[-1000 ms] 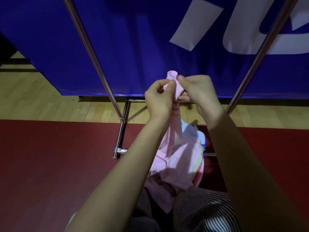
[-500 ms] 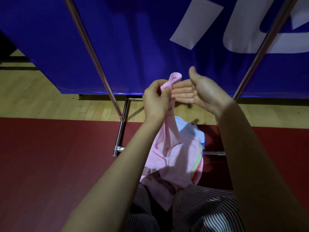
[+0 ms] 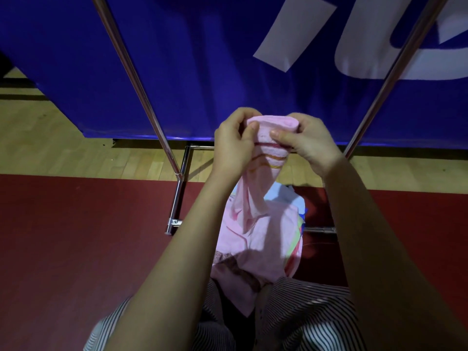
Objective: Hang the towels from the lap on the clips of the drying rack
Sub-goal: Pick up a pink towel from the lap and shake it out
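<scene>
A pink towel (image 3: pixel 263 224) with thin coloured stripes near its top edge rises from my lap. My left hand (image 3: pixel 234 143) and my right hand (image 3: pixel 307 141) both pinch its top edge, a short stretch of cloth taut between them, in front of the drying rack. The towel's lower part drapes over a pile of other towels (image 3: pixel 298 224) on my striped trousers. Two chrome poles of the rack, a left pole (image 3: pixel 136 82) and a right pole (image 3: pixel 395 72), slant upward on either side of my hands. No clips are in view.
A blue banner (image 3: pixel 202 59) with white shapes hangs behind the rack. The rack's chrome base bars (image 3: pixel 177 206) rest on a red mat (image 3: pixel 76 236) and a wooden floor (image 3: pixel 63 148).
My right hand, which had let go and opened half a second ago, has closed on the towel's top edge again. Both hands have spread the edge wider.
</scene>
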Demonstrator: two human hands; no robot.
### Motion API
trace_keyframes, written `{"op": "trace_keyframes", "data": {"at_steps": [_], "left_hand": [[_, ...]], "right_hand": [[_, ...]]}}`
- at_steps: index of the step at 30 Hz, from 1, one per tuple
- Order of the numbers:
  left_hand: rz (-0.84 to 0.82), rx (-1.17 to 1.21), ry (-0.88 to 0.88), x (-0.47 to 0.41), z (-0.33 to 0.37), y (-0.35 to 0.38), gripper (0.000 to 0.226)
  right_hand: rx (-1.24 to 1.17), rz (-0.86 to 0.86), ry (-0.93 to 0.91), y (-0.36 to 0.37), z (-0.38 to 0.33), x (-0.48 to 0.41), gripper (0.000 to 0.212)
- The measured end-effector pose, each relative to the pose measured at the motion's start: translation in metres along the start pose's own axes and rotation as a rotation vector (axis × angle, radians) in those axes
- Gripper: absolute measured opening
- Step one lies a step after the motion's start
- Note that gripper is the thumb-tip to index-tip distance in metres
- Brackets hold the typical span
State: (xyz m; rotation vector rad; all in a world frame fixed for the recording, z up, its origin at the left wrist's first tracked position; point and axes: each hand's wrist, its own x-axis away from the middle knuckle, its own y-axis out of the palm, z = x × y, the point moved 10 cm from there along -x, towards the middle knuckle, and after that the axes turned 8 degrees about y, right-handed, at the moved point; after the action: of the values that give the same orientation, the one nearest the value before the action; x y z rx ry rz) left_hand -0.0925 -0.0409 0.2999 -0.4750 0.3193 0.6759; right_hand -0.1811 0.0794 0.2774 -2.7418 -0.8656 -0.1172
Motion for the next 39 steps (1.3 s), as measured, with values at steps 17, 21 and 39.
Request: {"op": "trace_keyframes", "data": {"at_steps": [17, 21, 39], "left_hand": [[0.059, -0.217, 0.058, -0.007, 0.017, -0.019, 0.010], [0.076, -0.223, 0.215, -0.025, 0.073, -0.041, 0.012], [-0.025, -0.165, 0.313, -0.057, 0.133, -0.080, 0.015]], "right_hand": [[0.053, 0.252, -0.124, -0.008, -0.026, 0.008, 0.012], [-0.016, 0.301, -0.213, -0.015, -0.070, 0.024, 0.009], [-0.045, 0.173, -0.332, -0.020, -0.158, 0.045, 0.012]]}}
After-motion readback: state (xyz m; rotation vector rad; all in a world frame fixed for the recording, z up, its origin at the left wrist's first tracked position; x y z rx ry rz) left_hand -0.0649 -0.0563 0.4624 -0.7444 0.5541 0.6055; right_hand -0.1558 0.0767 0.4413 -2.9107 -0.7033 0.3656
